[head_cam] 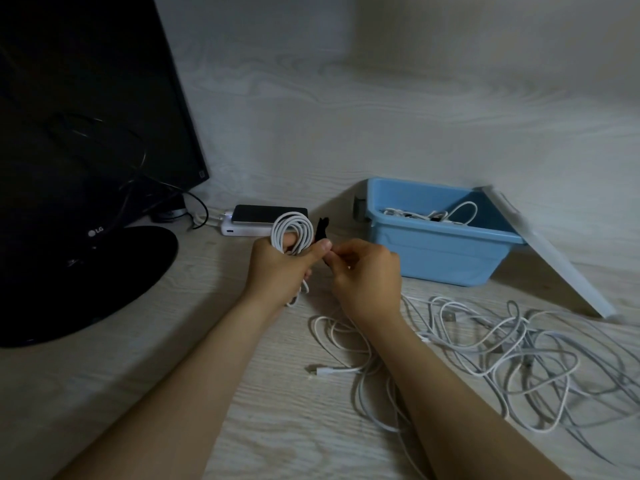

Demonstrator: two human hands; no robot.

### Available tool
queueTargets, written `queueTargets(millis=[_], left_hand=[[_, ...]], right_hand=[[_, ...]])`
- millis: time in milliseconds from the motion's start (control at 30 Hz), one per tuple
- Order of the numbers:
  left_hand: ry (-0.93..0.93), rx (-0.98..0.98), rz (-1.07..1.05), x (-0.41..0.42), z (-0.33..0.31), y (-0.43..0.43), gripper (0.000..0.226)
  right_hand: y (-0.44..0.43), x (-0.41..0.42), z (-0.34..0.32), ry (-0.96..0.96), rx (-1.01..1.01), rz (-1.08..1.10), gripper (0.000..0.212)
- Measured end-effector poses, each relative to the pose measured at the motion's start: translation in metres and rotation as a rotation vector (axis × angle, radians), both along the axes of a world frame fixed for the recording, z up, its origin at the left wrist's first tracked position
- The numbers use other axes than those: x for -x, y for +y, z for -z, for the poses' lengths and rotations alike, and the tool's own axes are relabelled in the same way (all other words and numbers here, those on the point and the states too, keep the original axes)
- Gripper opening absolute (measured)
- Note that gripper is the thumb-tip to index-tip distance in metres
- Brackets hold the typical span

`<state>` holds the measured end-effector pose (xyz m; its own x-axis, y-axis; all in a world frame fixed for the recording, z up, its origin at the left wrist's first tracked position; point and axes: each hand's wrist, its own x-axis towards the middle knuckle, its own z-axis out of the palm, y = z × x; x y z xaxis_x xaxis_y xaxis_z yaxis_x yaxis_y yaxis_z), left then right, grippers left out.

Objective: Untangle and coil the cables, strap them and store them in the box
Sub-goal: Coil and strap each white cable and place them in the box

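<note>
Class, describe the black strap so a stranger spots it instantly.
Left of the blue box, the left hand grips a coiled white cable. The black strap rises beside that coil, pinched by the right hand. Only it is dark among white cables.

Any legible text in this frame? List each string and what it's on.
"LG": lower bezel of the black monitor.
Too small to read: mark at the bezel's right corner.
Too dark to read: faint print on the stand base.
No text seen on the blue box or the phone.
</note>
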<state>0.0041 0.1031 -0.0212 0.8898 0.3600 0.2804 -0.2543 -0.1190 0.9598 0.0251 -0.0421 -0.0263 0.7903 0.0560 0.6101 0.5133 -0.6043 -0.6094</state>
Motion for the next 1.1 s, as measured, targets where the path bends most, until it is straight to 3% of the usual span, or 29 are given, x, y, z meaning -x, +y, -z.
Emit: queueTargets(millis=[200,400,467,633,733,933,1000,1100], left_hand=[[0.013,0.064,-0.062,-0.001,-0.005,0.009,0.03],[0.137,0.039,-0.237,-0.008,0.003,0.023,0.034],[0.153,-0.009,-0.283,-0.009,0.004,0.023,0.026],[0.158,-0.144,-0.347,-0.005,-0.001,0.023,0.017],[0.083,-0.237,-0.362,0.0,-0.009,0.017,0.02],[-0.123,-0.846,-0.179,0.02,-0.013,-0.01,0.01],[-0.096,-1.047,-0.175,0.022,-0.013,-0.017,0.024],[0.002,-1.247,-0.19,0.024,-0.018,-0.024,0.034]], right_hand=[[0.001,0.001,-0.004,0.002,-0.34,-0.095,0.013],[0.0,0.003,-0.005,0.014,-0.441,-0.139,0.011],[0.001,-0.002,-0.002,0.037,-0.422,-0.125,0.011],[-0.001,-0.007,0.001,0.109,-0.354,-0.085,0.013],[0.001,-0.009,0.001,0.179,-0.417,-0.121,0.012],[0.002,0.006,-0.011,0.266,-0.625,-0.319,0.016],[0.002,0.013,-0.019,0.227,-0.602,-0.377,0.026],[0.008,0.021,-0.023,0.194,-0.451,-0.242,0.028]])
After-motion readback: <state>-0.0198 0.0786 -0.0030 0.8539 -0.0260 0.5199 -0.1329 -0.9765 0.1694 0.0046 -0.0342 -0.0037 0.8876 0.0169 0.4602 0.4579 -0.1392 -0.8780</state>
